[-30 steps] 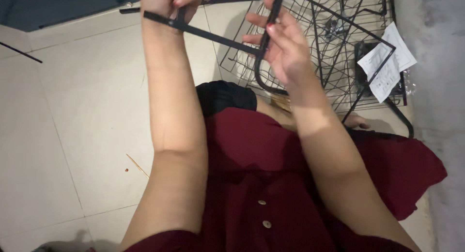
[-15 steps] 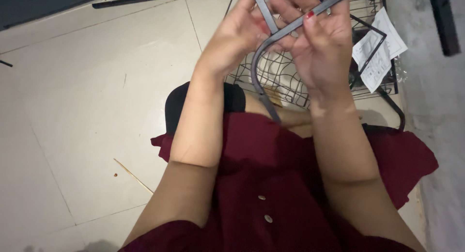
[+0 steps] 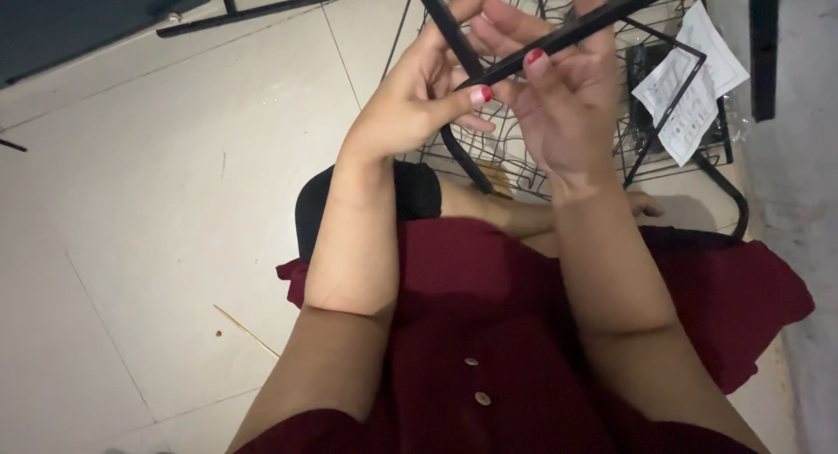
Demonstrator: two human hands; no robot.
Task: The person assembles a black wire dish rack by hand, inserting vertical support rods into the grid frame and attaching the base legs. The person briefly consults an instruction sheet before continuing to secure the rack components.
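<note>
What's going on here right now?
A seated person in a dark red dress holds two black metal bars up in front of them. The left hand grips one bar; the right hand pinches a curved bar that crosses it. Behind the hands, a black wire rack stands on the tiled floor, with a paper sheet on it.

pale tiled floor (image 3: 157,201), grey wall (image 3: 807,183), dim light

A pale tiled floor (image 3: 157,201) carries a black wire rack (image 3: 646,113) and a thin wooden stick (image 3: 247,332).
</note>
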